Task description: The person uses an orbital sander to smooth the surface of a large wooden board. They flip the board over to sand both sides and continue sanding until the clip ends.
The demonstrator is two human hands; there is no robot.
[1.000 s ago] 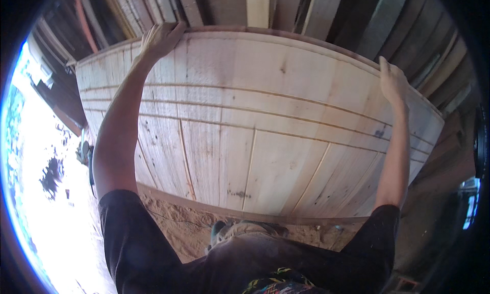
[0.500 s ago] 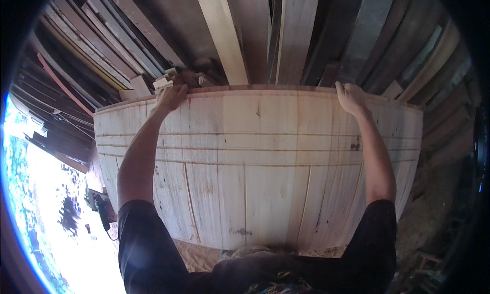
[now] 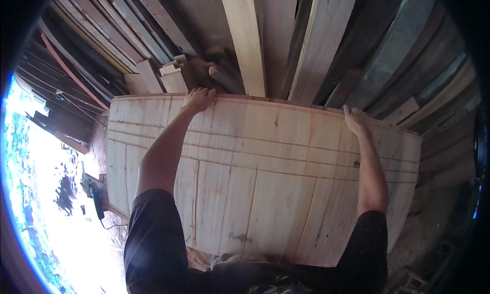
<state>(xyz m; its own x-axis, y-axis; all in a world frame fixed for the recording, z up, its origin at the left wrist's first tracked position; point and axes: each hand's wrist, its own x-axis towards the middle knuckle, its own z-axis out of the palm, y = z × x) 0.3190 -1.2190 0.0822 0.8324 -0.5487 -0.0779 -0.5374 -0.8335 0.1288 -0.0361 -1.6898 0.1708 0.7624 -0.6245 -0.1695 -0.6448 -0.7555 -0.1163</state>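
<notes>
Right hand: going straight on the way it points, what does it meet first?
Past the panel edge that the right hand grips, probably the short brown board just beyond. Depth is unclear, so the gap can't be judged.

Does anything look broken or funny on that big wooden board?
Nothing looks clearly broken. Two dark blotches on the wooden panel look odd against the paler wood: one low near the middle, one beside the right forearm. Perhaps they're knots.
</notes>
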